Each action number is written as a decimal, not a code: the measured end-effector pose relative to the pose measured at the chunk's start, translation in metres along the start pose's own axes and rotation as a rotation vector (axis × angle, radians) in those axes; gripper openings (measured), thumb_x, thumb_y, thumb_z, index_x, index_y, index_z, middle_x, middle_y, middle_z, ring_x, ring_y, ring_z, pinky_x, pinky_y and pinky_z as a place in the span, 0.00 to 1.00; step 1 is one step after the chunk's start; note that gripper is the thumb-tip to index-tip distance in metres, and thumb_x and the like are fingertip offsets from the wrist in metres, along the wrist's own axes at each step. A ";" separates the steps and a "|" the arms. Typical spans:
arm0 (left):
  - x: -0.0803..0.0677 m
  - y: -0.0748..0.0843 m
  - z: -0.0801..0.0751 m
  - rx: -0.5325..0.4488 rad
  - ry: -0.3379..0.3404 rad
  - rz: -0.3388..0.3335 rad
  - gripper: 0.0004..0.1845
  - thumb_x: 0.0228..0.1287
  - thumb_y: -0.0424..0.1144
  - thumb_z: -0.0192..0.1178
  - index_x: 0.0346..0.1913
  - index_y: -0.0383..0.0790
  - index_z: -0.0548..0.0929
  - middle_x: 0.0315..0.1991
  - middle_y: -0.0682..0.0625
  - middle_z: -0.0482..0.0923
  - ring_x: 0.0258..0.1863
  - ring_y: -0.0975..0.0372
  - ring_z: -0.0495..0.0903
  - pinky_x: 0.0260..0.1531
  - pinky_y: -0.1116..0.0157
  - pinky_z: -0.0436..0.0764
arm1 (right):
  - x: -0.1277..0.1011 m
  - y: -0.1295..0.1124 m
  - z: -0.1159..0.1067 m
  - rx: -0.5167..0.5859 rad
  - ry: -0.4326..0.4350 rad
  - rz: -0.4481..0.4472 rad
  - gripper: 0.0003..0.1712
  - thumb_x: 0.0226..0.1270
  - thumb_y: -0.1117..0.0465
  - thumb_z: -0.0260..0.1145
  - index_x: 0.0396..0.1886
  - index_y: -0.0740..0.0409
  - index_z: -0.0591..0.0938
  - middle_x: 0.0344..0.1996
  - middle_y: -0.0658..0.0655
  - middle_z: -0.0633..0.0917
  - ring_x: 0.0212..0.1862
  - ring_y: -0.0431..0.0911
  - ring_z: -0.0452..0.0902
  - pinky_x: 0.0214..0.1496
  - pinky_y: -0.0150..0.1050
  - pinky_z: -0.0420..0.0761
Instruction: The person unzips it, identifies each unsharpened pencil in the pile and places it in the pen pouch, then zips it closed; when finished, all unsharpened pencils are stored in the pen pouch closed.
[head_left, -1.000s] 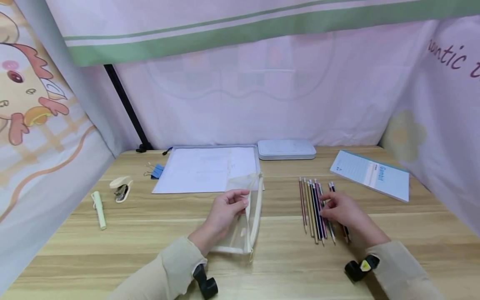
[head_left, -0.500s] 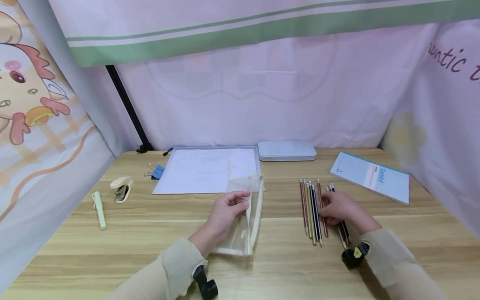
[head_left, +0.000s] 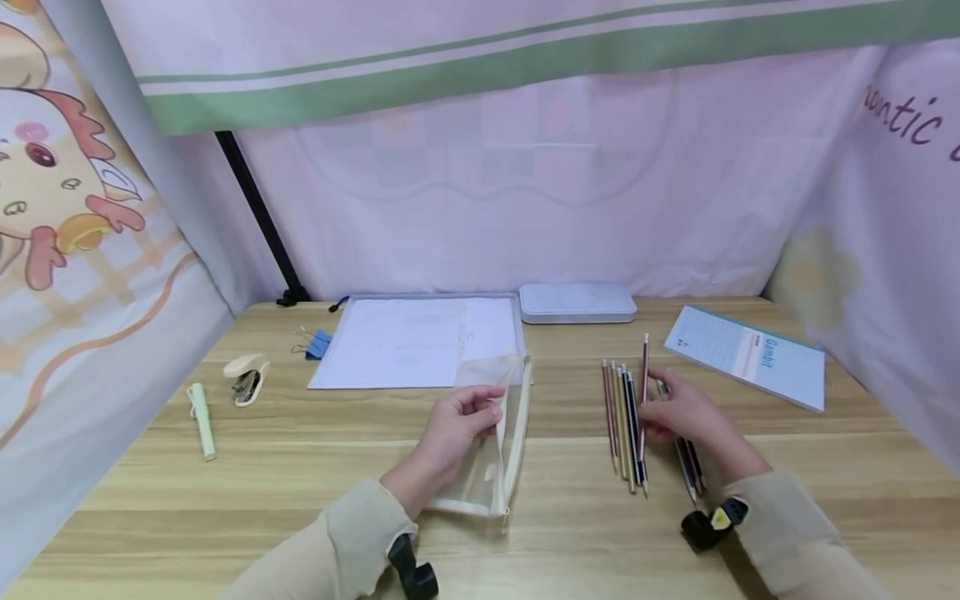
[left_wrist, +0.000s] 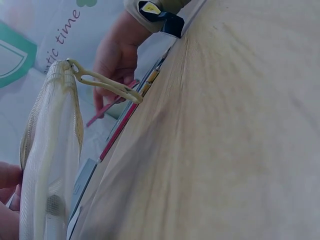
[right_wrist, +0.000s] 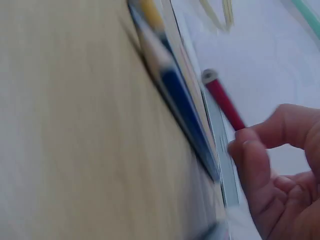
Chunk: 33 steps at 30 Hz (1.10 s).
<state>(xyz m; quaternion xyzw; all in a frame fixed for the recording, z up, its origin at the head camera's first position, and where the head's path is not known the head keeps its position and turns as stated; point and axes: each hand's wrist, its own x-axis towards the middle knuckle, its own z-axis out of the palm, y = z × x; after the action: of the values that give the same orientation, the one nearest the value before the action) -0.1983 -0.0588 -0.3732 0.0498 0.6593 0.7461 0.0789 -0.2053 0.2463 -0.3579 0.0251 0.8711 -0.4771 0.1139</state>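
My left hand (head_left: 453,433) holds a clear mesh zip pouch (head_left: 517,437) by its upper side; the zip edge faces right and gapes a little. In the left wrist view the zip pull (left_wrist: 107,84) hangs from the pouch's corner. My right hand (head_left: 686,410) pinches a red pencil (head_left: 645,357) between thumb and fingers. The right wrist view shows that red pencil (right_wrist: 226,102) raised off the table, eraser end up. Several pencils (head_left: 621,425) lie side by side just left of this hand. More pencils (head_left: 687,471) lie partly hidden beneath it.
Behind the pouch lies a clipboard with white paper (head_left: 405,342), beside a pale flat case (head_left: 577,302). A blue notepad (head_left: 750,358) lies back right. At left are a blue binder clip (head_left: 318,344), a stapler (head_left: 247,379) and a light green pen (head_left: 201,421). Curtains enclose the table.
My right hand has picked the red pencil out from among the others and lifted it. Pencils there have separated into two groups. My left hand stays on the pouch.
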 end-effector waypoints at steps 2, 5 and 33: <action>0.000 -0.001 0.001 -0.002 -0.002 0.001 0.16 0.56 0.23 0.58 0.49 0.25 0.77 0.27 0.53 0.74 0.28 0.67 0.73 0.31 0.72 0.79 | -0.003 -0.005 0.007 0.069 0.019 -0.044 0.45 0.58 0.68 0.59 0.71 0.66 0.48 0.23 0.55 0.82 0.23 0.43 0.78 0.26 0.37 0.81; 0.000 -0.002 0.003 -0.004 -0.009 0.004 0.16 0.56 0.24 0.58 0.49 0.24 0.77 0.27 0.54 0.74 0.28 0.67 0.73 0.31 0.72 0.78 | -0.007 -0.016 0.023 0.155 0.034 -0.105 0.43 0.59 0.70 0.59 0.71 0.65 0.49 0.24 0.56 0.83 0.24 0.43 0.78 0.27 0.37 0.82; -0.002 -0.005 0.019 -0.008 0.034 0.046 0.16 0.57 0.26 0.59 0.49 0.26 0.77 0.30 0.51 0.75 0.31 0.66 0.75 0.35 0.70 0.81 | -0.029 -0.061 0.136 0.453 -0.094 -0.113 0.44 0.52 0.73 0.62 0.69 0.61 0.55 0.24 0.57 0.81 0.23 0.45 0.79 0.28 0.40 0.83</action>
<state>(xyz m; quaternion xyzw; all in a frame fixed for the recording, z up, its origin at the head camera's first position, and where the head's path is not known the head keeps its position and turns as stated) -0.1923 -0.0398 -0.3758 0.0521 0.6563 0.7510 0.0507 -0.1629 0.1009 -0.3719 -0.0211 0.7355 -0.6666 0.1190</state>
